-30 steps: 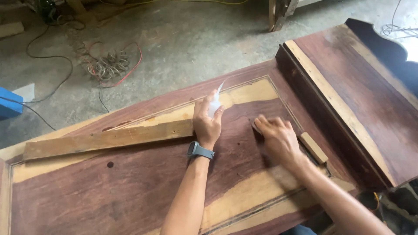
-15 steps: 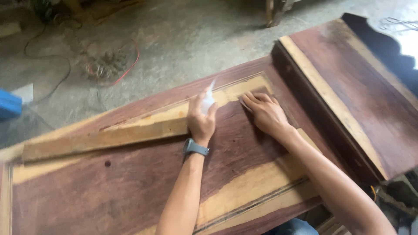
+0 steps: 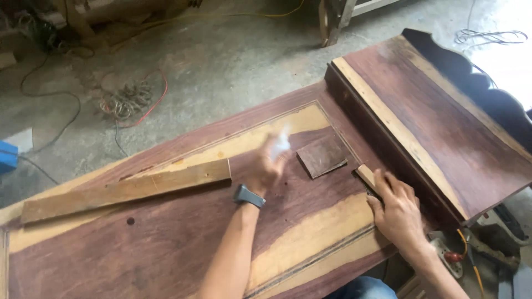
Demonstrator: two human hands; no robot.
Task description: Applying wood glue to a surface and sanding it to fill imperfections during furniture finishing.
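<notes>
A large reddish-brown wooden panel (image 3: pixel 166 243) with pale yellow streaks is laid flat and fills most of the head view. A second, raised panel (image 3: pixel 443 122) is set along its far right edge, with a dark scalloped board beyond it. Concrete floor (image 3: pixel 221 61) is seen behind, with a coil of red and grey wire (image 3: pixel 124 99) lying on it.

A long pale wooden strip (image 3: pixel 127 189) is laid on the large panel, its long axis running from lower left to upper right. Its right end stops just beside the left hand (image 3: pixel 267 169).

A dark square sanding sheet (image 3: pixel 322 155) lies flat on the panel between the two hands and is touched by neither. It lies just right of the left hand and up and left of the right hand (image 3: pixel 398 210); the left hand is the nearer.

A small pale wooden block (image 3: pixel 367 175) lies just beside the raised panel's edge. The right hand is closed over its near end, fingers curled.

The left hand is blurred. A small white object (image 3: pixel 281 145) is pinched at its fingertips; what it is cannot be told. A grey wristwatch (image 3: pixel 247 196) is worn on the left wrist.
</notes>
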